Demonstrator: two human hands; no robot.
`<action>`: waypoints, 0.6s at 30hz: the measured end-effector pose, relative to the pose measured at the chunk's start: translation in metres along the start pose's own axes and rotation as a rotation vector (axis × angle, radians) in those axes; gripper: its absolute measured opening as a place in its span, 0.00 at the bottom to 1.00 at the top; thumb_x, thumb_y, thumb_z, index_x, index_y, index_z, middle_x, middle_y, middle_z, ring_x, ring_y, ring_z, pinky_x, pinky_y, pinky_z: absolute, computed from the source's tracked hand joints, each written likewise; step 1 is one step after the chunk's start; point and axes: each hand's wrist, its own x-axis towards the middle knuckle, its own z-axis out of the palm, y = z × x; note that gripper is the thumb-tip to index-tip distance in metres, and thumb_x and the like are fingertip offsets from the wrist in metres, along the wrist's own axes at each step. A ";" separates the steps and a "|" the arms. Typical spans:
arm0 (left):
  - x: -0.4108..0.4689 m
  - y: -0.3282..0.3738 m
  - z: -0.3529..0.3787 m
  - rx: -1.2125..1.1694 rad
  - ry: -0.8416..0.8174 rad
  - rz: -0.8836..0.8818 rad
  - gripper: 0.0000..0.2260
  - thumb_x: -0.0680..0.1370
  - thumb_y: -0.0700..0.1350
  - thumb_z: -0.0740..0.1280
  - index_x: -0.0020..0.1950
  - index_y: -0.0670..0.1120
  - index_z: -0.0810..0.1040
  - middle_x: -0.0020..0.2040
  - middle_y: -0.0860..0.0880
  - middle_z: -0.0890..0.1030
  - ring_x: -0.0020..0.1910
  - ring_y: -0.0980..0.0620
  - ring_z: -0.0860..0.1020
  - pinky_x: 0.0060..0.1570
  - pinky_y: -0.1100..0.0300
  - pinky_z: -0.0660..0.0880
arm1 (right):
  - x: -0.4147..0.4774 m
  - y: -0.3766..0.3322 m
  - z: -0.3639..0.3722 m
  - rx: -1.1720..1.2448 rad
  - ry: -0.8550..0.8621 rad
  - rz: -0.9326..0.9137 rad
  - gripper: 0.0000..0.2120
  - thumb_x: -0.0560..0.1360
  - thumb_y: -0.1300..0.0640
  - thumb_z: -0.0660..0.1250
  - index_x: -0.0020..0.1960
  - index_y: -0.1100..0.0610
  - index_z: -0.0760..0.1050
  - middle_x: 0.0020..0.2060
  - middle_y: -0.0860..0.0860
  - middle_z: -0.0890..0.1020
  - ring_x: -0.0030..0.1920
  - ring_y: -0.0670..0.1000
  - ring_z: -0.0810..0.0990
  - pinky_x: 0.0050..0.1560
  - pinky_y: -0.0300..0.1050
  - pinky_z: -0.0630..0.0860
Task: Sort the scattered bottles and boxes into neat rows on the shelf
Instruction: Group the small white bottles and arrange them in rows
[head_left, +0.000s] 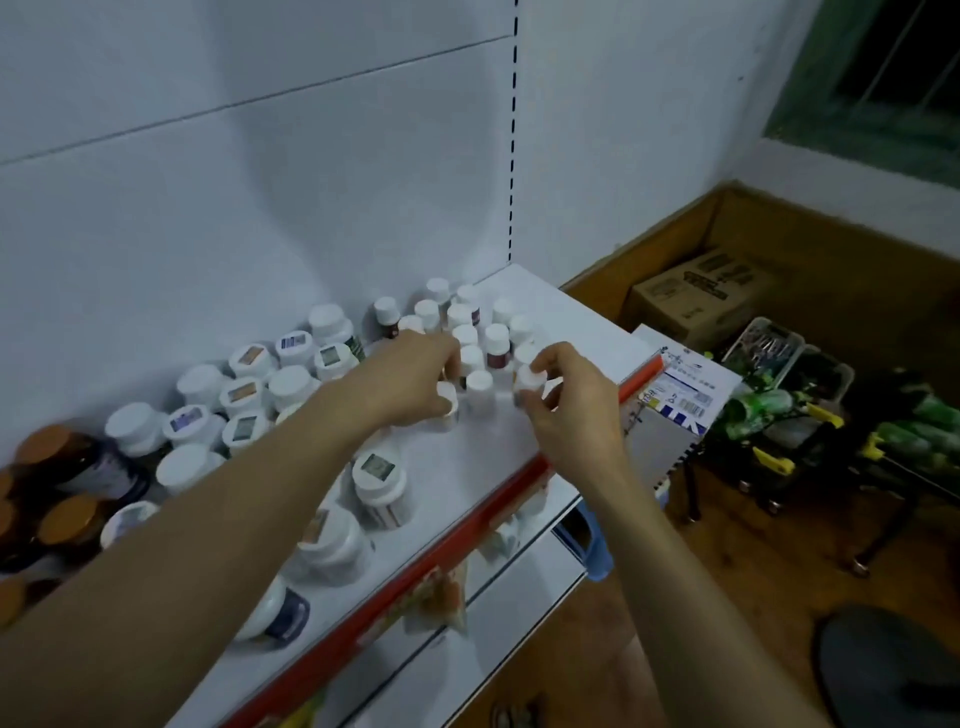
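Both hands are in at the middle of the frame, working the small stuff. The right hand (566, 410) has its thumb and fingertips pinched round a little white-capped bottle (529, 380), narrow grip up by the cap, and the bottle is upright, long axis vertical, base at or just above the shelf (498, 457); the blur does not let me say which. The left hand (410, 374) curls over a second small bottle (448, 402), just left of centre, also upright, and looks to be gripping it, though motion blur softens the fingers.

Here is what matters. The cluster of small bottles (470, 332) runs from the centre up toward the back wall, in rough lines. Its nearest member, the front bottle (479, 387), stands between the two hands. The right hand's bottle sits just to the right of it with a strip of bare shelf between, and the left hand's bottle sits just to its left, close in. So my read is that each hand closes inward toward that front bottle to square off the near row; the right hand has the wider gap to cover, moving left in the frame.

Risk, as I judge it: upright narrow bottles packed close, and one nudge could topple a neighbour.

To the left, the larger white-capped jars (249, 395) stand crowded, a few lie tipped near the red front edge (519, 483), and amber bottles (78, 462) fill the far left.
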 end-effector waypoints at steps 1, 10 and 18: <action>0.003 0.001 0.001 -0.010 -0.011 -0.004 0.11 0.74 0.46 0.73 0.52 0.51 0.73 0.51 0.50 0.78 0.50 0.48 0.76 0.49 0.50 0.75 | -0.002 0.002 0.005 0.011 -0.026 0.013 0.13 0.77 0.58 0.73 0.53 0.45 0.73 0.51 0.46 0.78 0.41 0.43 0.78 0.38 0.41 0.77; -0.069 -0.024 -0.037 -0.045 0.213 -0.072 0.13 0.79 0.52 0.70 0.62 0.52 0.75 0.58 0.52 0.79 0.54 0.50 0.78 0.54 0.48 0.76 | -0.008 -0.027 -0.009 0.112 0.080 -0.100 0.19 0.75 0.64 0.71 0.57 0.43 0.75 0.56 0.44 0.71 0.52 0.43 0.76 0.48 0.28 0.72; -0.302 -0.136 -0.046 0.151 0.605 -0.697 0.17 0.79 0.46 0.69 0.67 0.45 0.77 0.62 0.41 0.77 0.59 0.35 0.73 0.57 0.38 0.73 | -0.021 -0.184 0.065 -0.023 -0.392 -0.624 0.17 0.78 0.57 0.68 0.67 0.51 0.75 0.63 0.55 0.76 0.61 0.58 0.76 0.60 0.47 0.71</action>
